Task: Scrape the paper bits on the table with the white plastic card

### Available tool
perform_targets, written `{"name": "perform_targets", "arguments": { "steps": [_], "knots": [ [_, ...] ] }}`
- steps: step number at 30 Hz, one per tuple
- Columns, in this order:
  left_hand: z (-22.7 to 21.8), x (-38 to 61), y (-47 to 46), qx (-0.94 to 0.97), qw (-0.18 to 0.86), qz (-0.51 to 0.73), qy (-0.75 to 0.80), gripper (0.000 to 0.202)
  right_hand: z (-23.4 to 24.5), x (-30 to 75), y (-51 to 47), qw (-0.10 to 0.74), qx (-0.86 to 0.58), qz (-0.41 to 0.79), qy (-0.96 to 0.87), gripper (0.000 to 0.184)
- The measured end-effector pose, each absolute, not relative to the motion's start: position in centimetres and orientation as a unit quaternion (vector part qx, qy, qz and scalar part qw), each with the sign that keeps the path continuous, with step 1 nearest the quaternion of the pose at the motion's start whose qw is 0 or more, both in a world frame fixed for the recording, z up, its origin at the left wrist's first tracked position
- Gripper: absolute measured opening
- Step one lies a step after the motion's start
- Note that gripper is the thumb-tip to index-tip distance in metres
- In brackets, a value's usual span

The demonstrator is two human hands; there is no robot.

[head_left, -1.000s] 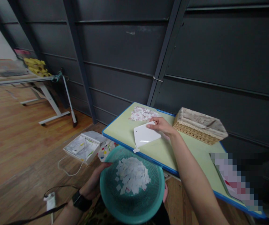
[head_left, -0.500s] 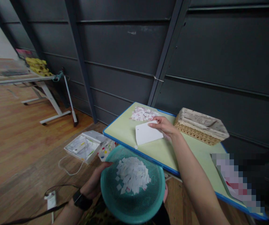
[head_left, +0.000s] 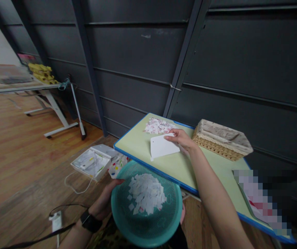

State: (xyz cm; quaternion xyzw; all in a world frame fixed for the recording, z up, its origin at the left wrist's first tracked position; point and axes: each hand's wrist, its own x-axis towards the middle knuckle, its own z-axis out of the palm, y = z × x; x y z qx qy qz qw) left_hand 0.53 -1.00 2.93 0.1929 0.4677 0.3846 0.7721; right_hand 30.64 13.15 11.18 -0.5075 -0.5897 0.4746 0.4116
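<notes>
From my end of the feed: right hand point(head_left: 181, 139), centre of frame, pinching a white scraper point(head_left: 164, 148) by its upper right corner, thumb on the near face. Scraper is flat, tilted, small hole at its left corner, held at the pale green, blue-edged tabletop point(head_left: 184, 169); can't tell if its lower edge touches. One paper scrap point(head_left: 152, 159) sits at its lower left corner.

Left hand point(head_left: 105, 197), lower centre-left, grips the rim of a teal plastic colander point(head_left: 148, 237), thumb over the edge, other fingers mostly hidden. Heap of white paper bits point(head_left: 147, 194) inside the colander, bottom centre, just below the near table edge. Black smartwatch point(head_left: 91, 222) on the left wrist.

I get a second pile of paper pieces point(head_left: 156, 126), white and pinkish, on the tabletop just beyond the scraper. Cloth-lined wicker basket point(head_left: 213, 147) centre-right, at the far edge. White box point(head_left: 102, 173) with its lid up, on the floor, left of centre. Dark panelled wall point(head_left: 135, 52) across the top.
</notes>
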Motion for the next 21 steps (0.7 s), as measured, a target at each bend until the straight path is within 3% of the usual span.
{"name": "perform_targets", "arguments": {
  "steps": [21],
  "knots": [
    [2.8,0.4,-0.9,0.197,0.762,0.395,0.473,0.011,12.2,30.4,12.4,0.372,-0.497,0.467,-0.629,0.04]
  ]
}}
